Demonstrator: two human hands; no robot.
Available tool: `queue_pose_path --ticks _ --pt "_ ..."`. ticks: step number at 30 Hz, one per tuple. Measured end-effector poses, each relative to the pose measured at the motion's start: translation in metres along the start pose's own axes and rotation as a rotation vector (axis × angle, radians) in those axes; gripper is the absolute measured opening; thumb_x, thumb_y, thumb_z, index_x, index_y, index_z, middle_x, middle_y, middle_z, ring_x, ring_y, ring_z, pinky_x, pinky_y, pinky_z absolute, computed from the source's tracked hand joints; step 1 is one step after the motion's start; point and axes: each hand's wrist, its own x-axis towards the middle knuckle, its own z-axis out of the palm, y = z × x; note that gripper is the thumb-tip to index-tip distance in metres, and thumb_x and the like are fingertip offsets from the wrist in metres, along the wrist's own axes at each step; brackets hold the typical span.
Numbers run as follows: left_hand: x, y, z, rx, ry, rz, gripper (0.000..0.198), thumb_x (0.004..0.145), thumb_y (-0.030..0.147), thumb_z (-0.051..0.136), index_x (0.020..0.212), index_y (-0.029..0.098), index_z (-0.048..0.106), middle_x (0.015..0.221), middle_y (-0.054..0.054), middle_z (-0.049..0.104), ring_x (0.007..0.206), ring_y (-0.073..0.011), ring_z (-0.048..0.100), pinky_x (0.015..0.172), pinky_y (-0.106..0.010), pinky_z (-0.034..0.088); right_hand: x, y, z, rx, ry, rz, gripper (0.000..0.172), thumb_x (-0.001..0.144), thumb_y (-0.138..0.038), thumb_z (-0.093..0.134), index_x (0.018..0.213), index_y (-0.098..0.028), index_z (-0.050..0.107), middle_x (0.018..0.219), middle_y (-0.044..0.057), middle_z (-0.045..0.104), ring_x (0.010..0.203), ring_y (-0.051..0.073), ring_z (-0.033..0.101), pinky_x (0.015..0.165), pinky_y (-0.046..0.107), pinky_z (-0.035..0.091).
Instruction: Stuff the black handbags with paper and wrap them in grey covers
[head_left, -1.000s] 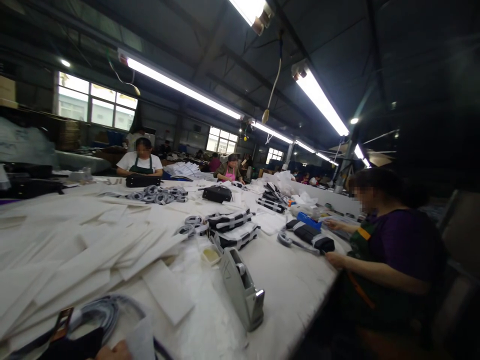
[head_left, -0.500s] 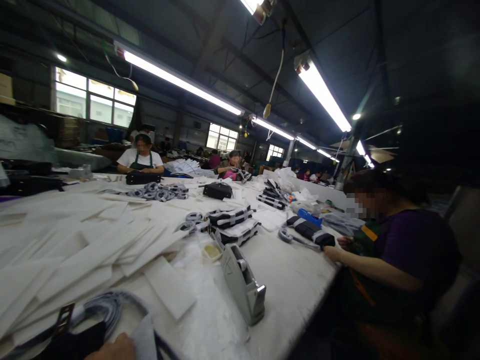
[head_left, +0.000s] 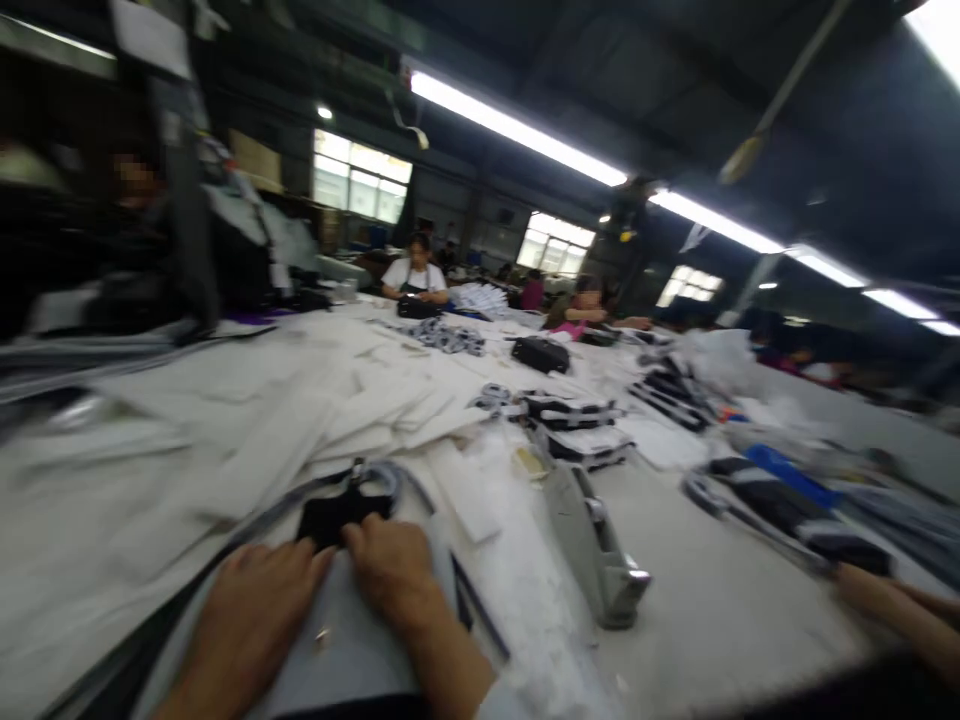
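Both my hands lie at the bottom of the view, blurred by motion. My left hand (head_left: 247,625) rests on a white sheet (head_left: 352,645), and my right hand (head_left: 394,570) sits beside it. The fingertips of my right hand meet the edge of a black fabric piece (head_left: 341,520), which lies just beyond the sheet. A grey webbing strap (head_left: 382,478) loops above that piece. A thin dark strap (head_left: 480,620) runs out past my right wrist.
A grey tape dispenser (head_left: 596,550) stands right of my hands on the white-covered table (head_left: 712,560). Black-and-white strapped items (head_left: 570,420) and white foam strips (head_left: 300,410) lie about. A co-worker's hand (head_left: 900,610) reaches in at the right edge, near a blue object (head_left: 787,475).
The view has swung left and tilted. Both my hands now show fully over the white sheet, where only one hand showed at the bottom edge before. The seated co-worker has moved toward the right edge.
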Motion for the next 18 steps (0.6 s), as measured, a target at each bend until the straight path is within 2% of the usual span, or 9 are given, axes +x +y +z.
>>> queue_pose_path --ticks 1,3,4,6,8,10,13,15,18 --pt "-0.007 -0.002 -0.004 0.033 -0.013 -0.040 0.025 0.094 0.011 0.049 0.096 0.019 0.072 0.089 -0.008 0.070 0.088 -0.0277 0.065 0.092 -0.056 0.045 -0.001 0.001 -0.001 0.034 0.000 0.008 0.019 0.098 -0.032 0.051 0.096 -0.022 0.066 0.082 0.008 0.074 0.066 0.023 0.071 0.057 0.030 0.054" --pt "-0.011 -0.001 -0.009 0.046 -0.002 -0.160 0.027 0.099 0.021 0.048 0.089 0.014 0.071 0.085 -0.013 0.070 0.090 -0.0302 0.065 0.095 -0.056 0.041 0.002 0.006 0.006 0.097 0.000 0.059 0.027 0.101 -0.034 0.043 0.102 -0.017 0.064 0.077 0.012 0.072 0.068 0.027 0.072 0.062 0.036 0.056" --pt "-0.009 0.000 -0.009 0.060 -0.005 -0.216 0.028 0.099 0.025 0.048 0.088 0.013 0.071 0.084 -0.013 0.070 0.091 -0.0308 0.065 0.095 -0.054 0.041 0.004 0.009 0.012 0.126 0.003 0.075 0.029 0.101 -0.035 0.042 0.108 -0.015 0.062 0.082 0.015 0.072 0.074 0.030 0.072 0.067 0.040 0.057" --pt "-0.005 0.001 -0.006 0.063 -0.006 -0.274 0.026 0.099 0.030 0.052 0.088 0.013 0.070 0.086 -0.014 0.071 0.093 -0.0312 0.065 0.095 -0.052 0.041 0.007 0.016 0.025 0.185 0.075 0.087 0.036 0.098 -0.034 0.048 0.124 -0.011 0.056 0.110 0.023 0.068 0.104 0.035 0.067 0.087 0.048 0.054" --pt "-0.004 0.003 -0.001 0.045 0.016 -0.298 0.024 0.098 0.030 0.054 0.088 0.014 0.068 0.087 -0.014 0.071 0.093 -0.0307 0.064 0.095 -0.051 0.041 0.009 0.025 0.035 0.280 0.230 0.069 0.054 0.091 -0.035 0.057 0.138 -0.009 0.045 0.135 0.026 0.054 0.129 0.038 0.051 0.104 0.053 0.044" --pt "-0.005 0.005 0.001 0.015 0.049 -0.306 0.021 0.097 0.028 0.054 0.088 0.014 0.067 0.088 -0.014 0.070 0.092 -0.0299 0.064 0.096 -0.051 0.040 0.009 0.032 0.040 0.383 0.319 0.025 0.067 0.087 -0.035 0.060 0.146 -0.010 0.038 0.145 0.024 0.047 0.137 0.038 0.042 0.110 0.056 0.037" --pt "-0.008 0.006 0.003 -0.043 0.092 -0.309 0.018 0.096 0.023 0.053 0.088 0.013 0.065 0.087 -0.014 0.070 0.091 -0.0295 0.064 0.097 -0.053 0.039 0.010 0.038 0.040 0.523 0.310 -0.002 0.067 0.086 -0.037 0.060 0.146 -0.014 0.039 0.138 0.020 0.054 0.127 0.035 0.051 0.106 0.055 0.041" --pt "-0.009 0.005 0.005 -0.090 0.114 -0.311 0.015 0.095 0.021 0.054 0.089 0.012 0.065 0.087 -0.014 0.069 0.091 -0.0299 0.063 0.097 -0.053 0.040 0.009 0.038 0.035 0.599 0.309 0.004 0.065 0.086 -0.040 0.063 0.143 -0.017 0.045 0.122 0.015 0.063 0.111 0.032 0.060 0.099 0.051 0.046" --pt "-0.011 0.003 0.010 -0.175 0.151 -0.341 0.009 0.092 0.019 0.058 0.090 0.012 0.063 0.086 -0.013 0.067 0.092 -0.0304 0.063 0.099 -0.053 0.040 0.004 0.035 0.024 0.641 0.313 -0.094 0.055 0.087 -0.046 0.066 0.135 -0.020 0.057 0.091 0.007 0.064 0.088 0.027 0.061 0.088 0.046 0.050"
